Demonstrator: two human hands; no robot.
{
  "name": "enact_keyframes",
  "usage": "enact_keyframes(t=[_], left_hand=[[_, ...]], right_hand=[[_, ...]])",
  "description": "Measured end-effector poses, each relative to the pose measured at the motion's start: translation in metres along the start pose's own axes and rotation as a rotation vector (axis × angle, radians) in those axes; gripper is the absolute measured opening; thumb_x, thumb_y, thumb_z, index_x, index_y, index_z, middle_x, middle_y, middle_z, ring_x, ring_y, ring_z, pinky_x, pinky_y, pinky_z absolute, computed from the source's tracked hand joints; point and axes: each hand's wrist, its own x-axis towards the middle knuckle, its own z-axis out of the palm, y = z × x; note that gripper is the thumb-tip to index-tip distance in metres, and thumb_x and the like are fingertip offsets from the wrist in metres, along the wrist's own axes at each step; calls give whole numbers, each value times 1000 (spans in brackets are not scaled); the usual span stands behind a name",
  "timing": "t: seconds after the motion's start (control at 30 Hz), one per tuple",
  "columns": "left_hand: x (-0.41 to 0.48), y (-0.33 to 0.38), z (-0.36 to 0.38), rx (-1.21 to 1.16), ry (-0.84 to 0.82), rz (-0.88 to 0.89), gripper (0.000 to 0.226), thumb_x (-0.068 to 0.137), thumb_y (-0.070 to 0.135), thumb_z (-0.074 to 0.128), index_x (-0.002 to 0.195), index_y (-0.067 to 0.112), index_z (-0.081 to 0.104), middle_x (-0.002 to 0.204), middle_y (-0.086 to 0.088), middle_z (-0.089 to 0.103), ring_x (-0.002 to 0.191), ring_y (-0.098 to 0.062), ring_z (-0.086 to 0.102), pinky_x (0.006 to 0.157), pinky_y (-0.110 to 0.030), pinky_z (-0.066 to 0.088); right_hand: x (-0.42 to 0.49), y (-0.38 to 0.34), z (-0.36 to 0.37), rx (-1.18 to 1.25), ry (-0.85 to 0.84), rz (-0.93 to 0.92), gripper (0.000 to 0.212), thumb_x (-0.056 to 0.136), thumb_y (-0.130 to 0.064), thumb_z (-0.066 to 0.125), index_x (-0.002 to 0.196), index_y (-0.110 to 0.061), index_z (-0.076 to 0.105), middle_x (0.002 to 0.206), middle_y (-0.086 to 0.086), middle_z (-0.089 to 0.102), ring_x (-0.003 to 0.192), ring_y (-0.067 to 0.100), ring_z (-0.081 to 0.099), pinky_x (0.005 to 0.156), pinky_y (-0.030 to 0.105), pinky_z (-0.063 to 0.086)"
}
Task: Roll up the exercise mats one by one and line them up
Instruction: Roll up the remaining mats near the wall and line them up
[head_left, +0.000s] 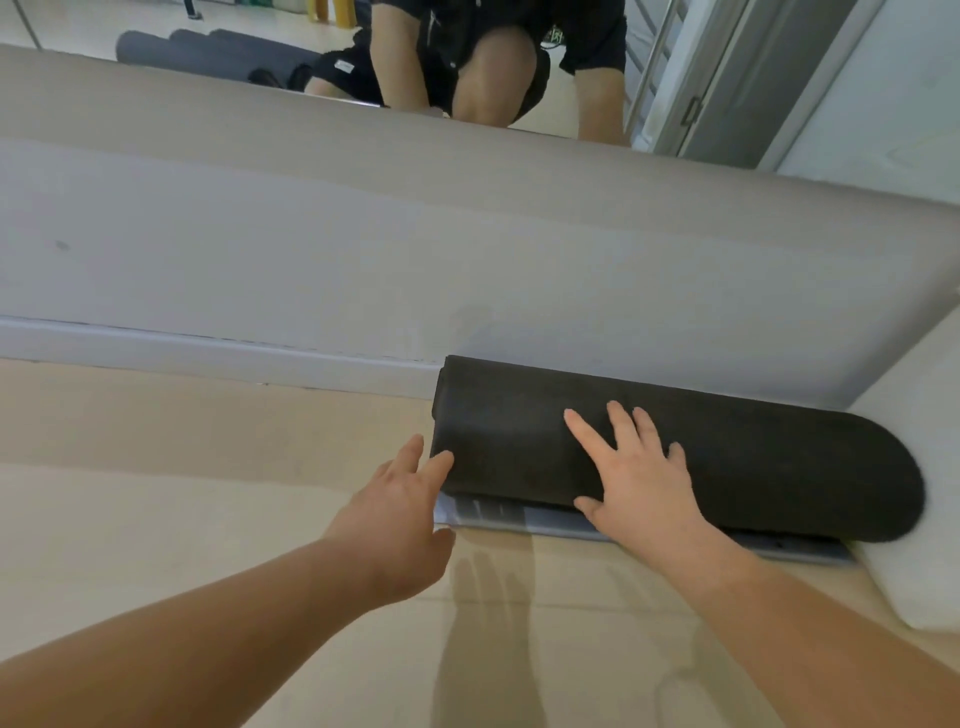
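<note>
At the far left the pale floor (156, 493) is bare, and the grey wall (260, 260) with its light baseboard (208, 353) runs across behind it. Above the wall's ledge a mirror (78, 21) reflects three more rolled mats (208, 54) lying side by side, and beside them a crouching person in dark shorts. Lower down, the left arm reaches in from the bottom left corner; the left hand (400, 514) is open with the fingers loosely spread, gripping nothing, and its fingertips (441, 460) touch the left end of the rolled mat (753, 457). That mat is dark, almost black, rolled into a thick cylinder that lies on the floor along the foot of the wall, its far side against or just beside the baseboard. A thin grey-blue strip (498, 514) shows flat on the floor beneath the roll's near edge; whether it is the mat's loose end or something separate cannot be told. The right hand (639, 473) lies flat on top of the roll near its middle, palm down, fingers wide apart and the thumb down at the near edge, pressing on it, not clasping it. The right end of the roll reaches a white surface (924, 545) at the right, in the corner.
</note>
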Motion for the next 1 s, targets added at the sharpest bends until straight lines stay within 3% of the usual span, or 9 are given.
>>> enact_keyframes(t=[0.2,0.27,0.33,0.43,0.57,0.8,0.9,1.0], left_hand=[[-27,-11,-3,-54,32,-2,83,105,36,59,167,36,4,176,6,-4,161,-22,13,126,-38,27],[-50,-26,-6,-74,51,-14,81,105,37,59,167,36,6,176,8,3,160,-19,19,125,-35,28],[-82,-50,-9,-83,51,-11,77,105,36,57,167,35,10,175,13,10,157,-13,24,124,-28,27],[-142,-99,-14,-84,30,-45,75,106,36,55,167,37,12,172,19,15,154,-5,27,118,-17,23],[-240,-177,-28,-130,53,-196,75,104,38,57,166,39,13,167,22,26,147,0,36,107,-8,25],[-447,-310,-75,-199,171,-463,75,103,40,60,165,38,19,161,18,39,140,-1,46,105,-14,34],[-538,-362,-83,-330,225,-579,74,100,38,65,163,37,28,158,15,47,132,-1,55,100,-15,42],[-626,-411,-78,-429,301,-675,75,98,38,67,163,38,29,156,13,48,129,-3,58,105,-22,47]], right_hand=[[-22,-82,-8,76,58,-165,71,100,-49,56,162,-34,24,170,9,20,158,33,14,122,59,23],[-36,-119,-8,146,19,-204,56,103,-47,50,155,-32,39,161,4,38,152,27,30,122,50,27],[-49,-153,-12,204,-16,-234,45,104,-47,45,146,-31,50,145,-3,53,136,22,48,112,43,39],[-65,-210,-32,308,-120,-299,41,105,-49,43,142,-34,53,137,-8,60,125,18,58,98,38,48],[-92,-305,-64,322,-194,-447,39,105,-48,43,138,-34,58,128,-7,67,118,21,62,91,35,48],[-189,-515,-143,259,-231,-766,38,100,-54,48,132,-37,60,124,-13,67,113,17,63,84,33,46],[-251,-602,-172,219,-254,-875,37,98,-57,51,127,-38,62,122,-14,65,110,16,63,86,33,50],[-318,-681,-193,197,-275,-977,33,97,-57,53,121,-38,65,114,-17,61,103,11,59,90,34,52]])
